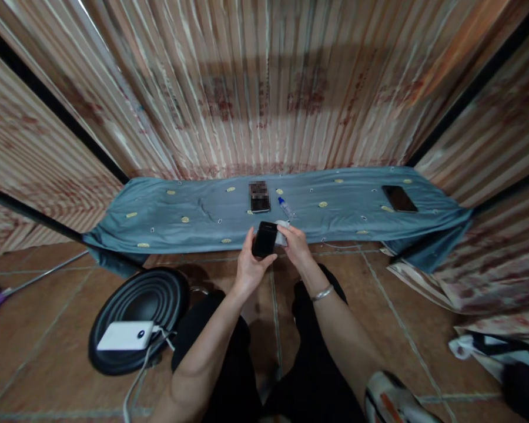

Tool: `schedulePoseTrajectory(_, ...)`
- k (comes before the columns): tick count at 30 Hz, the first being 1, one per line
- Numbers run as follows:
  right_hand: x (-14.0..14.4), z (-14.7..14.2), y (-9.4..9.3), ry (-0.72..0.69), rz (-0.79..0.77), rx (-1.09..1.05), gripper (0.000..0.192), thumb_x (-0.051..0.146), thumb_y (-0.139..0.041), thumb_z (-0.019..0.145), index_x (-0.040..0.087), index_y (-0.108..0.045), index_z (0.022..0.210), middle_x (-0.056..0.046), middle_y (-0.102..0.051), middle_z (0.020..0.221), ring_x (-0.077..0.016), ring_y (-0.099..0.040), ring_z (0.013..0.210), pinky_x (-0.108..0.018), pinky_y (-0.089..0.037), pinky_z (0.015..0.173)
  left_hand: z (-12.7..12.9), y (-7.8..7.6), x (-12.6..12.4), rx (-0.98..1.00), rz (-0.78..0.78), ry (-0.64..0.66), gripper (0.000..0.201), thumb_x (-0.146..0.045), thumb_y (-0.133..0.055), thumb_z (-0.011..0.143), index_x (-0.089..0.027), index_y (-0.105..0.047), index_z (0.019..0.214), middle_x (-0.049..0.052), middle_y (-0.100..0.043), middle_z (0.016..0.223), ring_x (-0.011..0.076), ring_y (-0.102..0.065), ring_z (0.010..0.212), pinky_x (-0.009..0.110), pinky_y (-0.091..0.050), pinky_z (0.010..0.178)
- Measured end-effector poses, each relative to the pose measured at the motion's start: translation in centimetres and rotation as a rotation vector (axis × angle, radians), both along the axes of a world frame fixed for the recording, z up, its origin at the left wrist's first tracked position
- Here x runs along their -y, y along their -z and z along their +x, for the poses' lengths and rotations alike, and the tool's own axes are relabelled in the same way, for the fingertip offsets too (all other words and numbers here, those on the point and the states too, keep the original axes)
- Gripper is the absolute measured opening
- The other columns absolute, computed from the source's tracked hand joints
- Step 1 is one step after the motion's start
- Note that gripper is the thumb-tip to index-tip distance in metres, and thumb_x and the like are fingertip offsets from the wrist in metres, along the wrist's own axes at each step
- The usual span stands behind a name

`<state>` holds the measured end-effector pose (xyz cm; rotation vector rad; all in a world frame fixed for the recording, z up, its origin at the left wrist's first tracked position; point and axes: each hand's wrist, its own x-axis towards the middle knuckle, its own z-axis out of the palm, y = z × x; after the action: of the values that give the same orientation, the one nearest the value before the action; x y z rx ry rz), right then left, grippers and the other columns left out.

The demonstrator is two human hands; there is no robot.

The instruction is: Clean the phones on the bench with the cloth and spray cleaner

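My left hand (249, 264) is closed round a black phone (265, 239), its dark screen turned up toward me, above the front edge of the cloth-covered surface. Close beside the phone's right edge, my right hand (296, 242) pinches a whitish piece (283, 234) that looks like a cloth or tissue; its fingertips reach the phone's upper right corner. Just beyond the hands lies a small clear bottle with a blue cap (284, 204). A second phone (260, 197), partly pixelated, rests to its left. Farther right is a dark phone or tablet (399, 198).
A blue patterned cloth (194, 214) covers the low surface between black poles (57, 88) and striped curtains (264, 88). On the tiled floor at left, a white power bank (126, 336) with a cable lies on a round black ribbed object (167, 288).
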<state>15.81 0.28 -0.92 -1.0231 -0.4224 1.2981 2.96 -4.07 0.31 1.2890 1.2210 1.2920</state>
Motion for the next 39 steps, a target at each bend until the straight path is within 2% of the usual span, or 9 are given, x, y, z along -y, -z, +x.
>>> schedulePoseTrajectory(5, 0.1, -0.3, 0.3, 0.019, -0.015, 0.058, 0.024, 0.033, -0.080, 0.052, 0.019, -0.072, 0.070, 0.002, -0.068, 0.057, -0.0146, -0.059, 0.052, -0.025, -0.046, 0.047, -0.6, -0.4, -0.3, 0.540, -0.302, -0.038, 0.042, -0.027, -0.080, 0.067, -0.019, -0.063, 0.104, 0.005, -0.070, 0.105, 0.0184, -0.066, 0.094, 0.034, -0.054, 0.084)
schedulePoseTrajectory(8, 0.2, -1.2, 0.7, 0.016, 0.005, 0.102, 0.025, 0.035, -0.079, 0.053, 0.018, -0.073, 0.070, 0.001, -0.069, 0.059, -0.0154, -0.061, 0.056, -0.026, -0.048, 0.052, -1.4, -0.4, -1.3, 0.730, -0.527, 0.048, 0.017, -0.031, -0.071, 0.079, -0.016, -0.065, 0.084, 0.003, -0.069, 0.081, 0.0145, -0.065, 0.074, 0.027, -0.054, 0.071)
schedulePoseTrajectory(13, 0.4, -2.3, 2.4, 0.028, 0.032, 0.162, 0.028, 0.038, -0.082, 0.052, 0.019, -0.072, 0.071, 0.003, -0.072, 0.066, -0.0149, -0.063, 0.064, -0.026, -0.051, 0.062, -1.6, 0.7, -2.6, 0.859, -0.748, 0.056, 0.037, -0.041, -0.048, 0.094, -0.014, -0.065, 0.076, 0.004, -0.065, 0.066, 0.0149, -0.063, 0.063, 0.032, -0.055, 0.074)
schedulePoseTrajectory(16, 0.2, -2.2, 3.0, 0.045, 0.046, 0.240, 0.027, 0.039, -0.083, 0.055, 0.020, -0.072, 0.070, 0.004, -0.071, 0.067, -0.0168, -0.065, 0.074, -0.029, -0.053, 0.074, -1.5, 1.3, -2.9, 0.950, -0.762, 0.092, 0.031, -0.040, -0.047, 0.095, -0.016, -0.065, 0.086, 0.005, -0.070, 0.078, 0.0207, -0.068, 0.078, 0.048, -0.054, 0.087)
schedulePoseTrajectory(19, -0.1, -1.7, 2.5, 0.085, 0.168, 0.513, 0.023, 0.043, -0.079, 0.066, 0.023, -0.076, 0.077, 0.001, -0.076, 0.085, -0.0231, -0.065, 0.098, -0.038, -0.049, 0.097, -1.7, 1.3, -3.2, 0.974, -0.777, 0.145, 0.030, -0.040, -0.047, 0.095, -0.016, -0.065, 0.095, 0.009, -0.072, 0.088, 0.0252, -0.069, 0.089, 0.053, -0.053, 0.089)
schedulePoseTrajectory(22, -0.1, -1.7, 1.4, 0.046, 0.350, 0.874, 0.024, 0.039, -0.068, 0.081, 0.027, -0.077, 0.100, -0.002, -0.072, 0.117, -0.0245, -0.059, 0.121, -0.043, -0.037, 0.113, -2.0, 1.0, -3.5, 0.942, -0.758, 0.131, 0.033, -0.041, -0.044, 0.096, -0.016, -0.065, 0.097, 0.010, -0.072, 0.090, 0.0251, -0.070, 0.091, 0.049, -0.055, 0.087)
schedulePoseTrajectory(28, 0.8, -4.4, 0.9, -0.323, 0.533, 1.379, 0.043, 0.035, -0.050, 0.094, 0.020, -0.061, 0.133, -0.011, -0.055, 0.143, -0.0261, -0.044, 0.139, -0.049, -0.031, 0.119, -2.6, 1.1, -4.0, 0.940, -0.632, 0.064, 0.033, -0.040, -0.043, 0.097, -0.019, -0.068, 0.099, 0.006, -0.074, 0.101, 0.0204, -0.067, 0.108, 0.035, -0.052, 0.096)
schedulePoseTrajectory(34, 3.9, -7.7, 1.9, -0.334, 0.570, 1.487, 0.054, 0.032, -0.045, 0.097, 0.019, -0.041, 0.149, -0.012, -0.044, 0.152, -0.0260, -0.034, 0.145, -0.051, -0.031, 0.120, -3.8, 1.3, -4.5, 0.912, -0.525, -0.035, 0.039, -0.047, -0.048, 0.092, -0.014, -0.068, 0.090, 0.009, -0.075, 0.099, 0.0232, -0.065, 0.114, 0.034, -0.046, 0.105)
schedulePoseTrajectory(39, 6.1, -8.0, 1.3, -0.306, 0.573, 1.455, 0.049, 0.031, -0.042, 0.099, 0.019, -0.046, 0.146, -0.013, -0.049, 0.149, -0.0260, -0.039, 0.142, -0.050, -0.035, 0.118, -4.7, 1.4, -4.2, 0.902, -0.501, 0.016, 0.050, -0.060, -0.049, 0.087, -0.014, -0.065, 0.079, 0.011, -0.075, 0.085, 0.0267, -0.068, 0.107, 0.037, -0.051, 0.097)
